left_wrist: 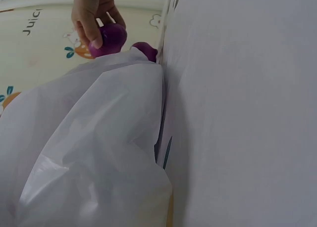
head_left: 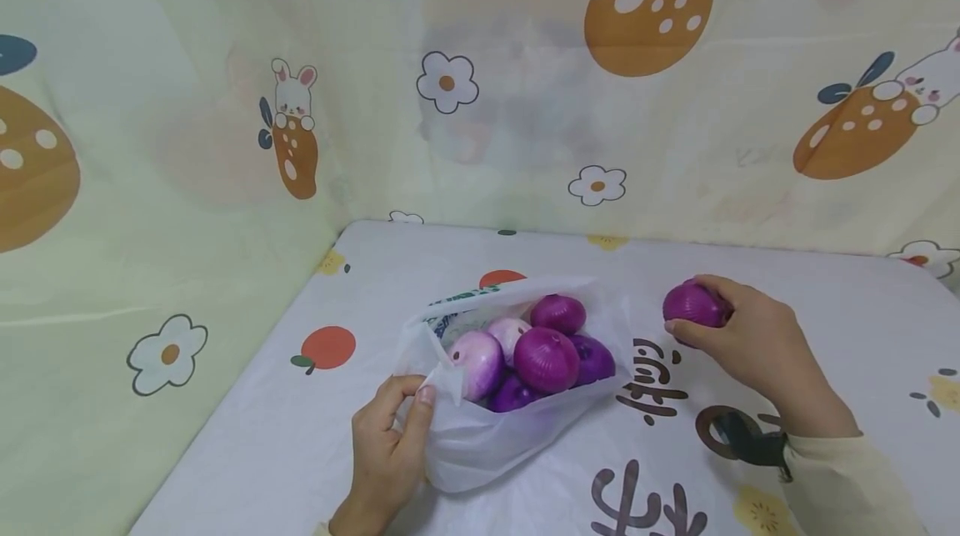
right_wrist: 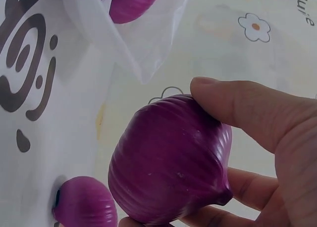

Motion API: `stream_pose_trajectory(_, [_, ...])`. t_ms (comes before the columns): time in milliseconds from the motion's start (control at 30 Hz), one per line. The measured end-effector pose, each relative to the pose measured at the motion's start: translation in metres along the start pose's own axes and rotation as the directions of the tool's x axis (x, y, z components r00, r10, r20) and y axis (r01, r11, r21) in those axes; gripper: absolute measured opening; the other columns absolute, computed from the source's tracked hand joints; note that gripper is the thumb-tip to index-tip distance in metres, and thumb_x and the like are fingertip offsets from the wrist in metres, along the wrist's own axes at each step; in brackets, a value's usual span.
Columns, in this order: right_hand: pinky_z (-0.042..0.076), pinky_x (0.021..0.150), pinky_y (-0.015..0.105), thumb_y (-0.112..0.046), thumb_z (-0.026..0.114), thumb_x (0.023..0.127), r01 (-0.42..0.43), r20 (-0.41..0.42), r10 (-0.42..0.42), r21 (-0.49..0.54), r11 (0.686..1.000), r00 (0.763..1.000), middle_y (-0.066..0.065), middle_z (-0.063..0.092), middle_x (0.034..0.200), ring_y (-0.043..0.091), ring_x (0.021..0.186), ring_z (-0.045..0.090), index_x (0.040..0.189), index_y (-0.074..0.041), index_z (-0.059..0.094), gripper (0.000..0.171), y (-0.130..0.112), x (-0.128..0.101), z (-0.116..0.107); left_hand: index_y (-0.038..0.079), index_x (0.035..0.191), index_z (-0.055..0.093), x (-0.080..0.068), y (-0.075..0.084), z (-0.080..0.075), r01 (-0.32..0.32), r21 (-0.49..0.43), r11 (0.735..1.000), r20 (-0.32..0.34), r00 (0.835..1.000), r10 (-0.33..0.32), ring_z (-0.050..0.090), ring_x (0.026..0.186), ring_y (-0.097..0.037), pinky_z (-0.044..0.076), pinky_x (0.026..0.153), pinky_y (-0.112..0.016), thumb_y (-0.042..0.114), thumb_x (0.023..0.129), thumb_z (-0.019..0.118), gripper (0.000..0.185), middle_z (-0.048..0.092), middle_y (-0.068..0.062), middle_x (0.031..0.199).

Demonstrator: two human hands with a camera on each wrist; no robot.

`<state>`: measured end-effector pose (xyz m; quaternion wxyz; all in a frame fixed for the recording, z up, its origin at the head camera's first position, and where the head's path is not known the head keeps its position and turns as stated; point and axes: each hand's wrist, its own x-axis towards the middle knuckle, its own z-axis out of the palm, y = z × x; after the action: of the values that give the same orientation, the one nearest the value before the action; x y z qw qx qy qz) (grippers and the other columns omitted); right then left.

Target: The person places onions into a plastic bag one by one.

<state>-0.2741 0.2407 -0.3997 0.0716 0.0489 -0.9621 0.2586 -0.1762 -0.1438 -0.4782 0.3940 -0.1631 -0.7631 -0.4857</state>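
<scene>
Right hand (head_left: 750, 336) grips one purple onion (head_left: 693, 304) beside the bag (head_left: 480, 436); left hand (head_left: 390, 444) pinches its rim. Best to keep the mouth wide and lower gently.

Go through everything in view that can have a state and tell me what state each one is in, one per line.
plastic bag: open at the mouth, lying on the table, holding onions
onions in the bag: piled together, purple, one paler
held onion: outside the bag, gripped in the right hand
left hand: pinching the bag's rim
right hand: curled round the held onion
tablecloth: spread flat over the table
</scene>
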Motion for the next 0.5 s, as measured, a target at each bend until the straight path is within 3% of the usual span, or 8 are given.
stream_pose_trajectory(433, [0.059, 0.079, 0.061, -0.045, 0.084, 0.086, 0.068, -0.025, -0.067, 0.023, 0.997, 0.997, 0.035, 0.063, 0.128, 0.049, 0.103, 0.065, 0.145, 0.003, 0.054, 0.081, -0.016, -0.004, 0.003, 0.006, 0.097, 0.071, 0.0, 0.0, 0.0, -0.011, 0.003, 1.0, -0.004, 1.0, 0.011, 0.067, 0.084, -0.015, 0.052, 0.086, -0.018, -0.013, 0.089, 0.065, 0.022, 0.075, -0.004, 0.093])
stream_pose_trajectory(500, [0.058, 0.078, 0.061, -0.044, 0.084, 0.086, 0.078, -0.026, -0.077, 0.019, 0.997, 0.997, 0.035, 0.062, 0.129, 0.049, 0.103, 0.065, 0.144, 0.003, 0.055, 0.08, -0.019, -0.005, 0.003, 0.006, 0.097, 0.071, 0.0, 0.001, 0.0, 0.011, -0.009, 1.0, 0.005, 1.0, -0.011, 0.067, 0.085, -0.015, 0.052, 0.086, -0.018, -0.012, 0.09, 0.065, 0.02, 0.075, -0.004, 0.093])
